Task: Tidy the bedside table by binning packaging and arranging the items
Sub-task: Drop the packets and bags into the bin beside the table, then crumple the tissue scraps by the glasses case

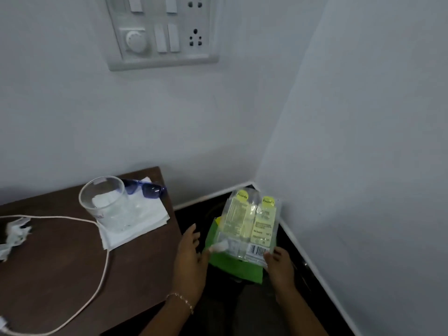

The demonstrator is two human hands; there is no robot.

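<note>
The right hand [278, 263] pinches the packets [249, 221]; the left hand [190, 258] is at their edge, grip unclear. They are not binned yet. Left of the hands, glass [104, 202], sunglasses [150, 189] and cable [104, 258] wait.

A: Packaging?
B: Clear plastic packet [252, 224], yellow labels, barcode at the bottom end, lying on a green wrapper [236, 266]. Both held off the table, just right of it.
A: Bedside table [60, 275]?
B: Dark brown. Clear glass [104, 202] upright on folded white paper [143, 220], blue sunglasses [145, 189] behind the glass. White cable [107, 253] looped across. Crumpled white wrapper [14, 235] at the left edge.
</note>
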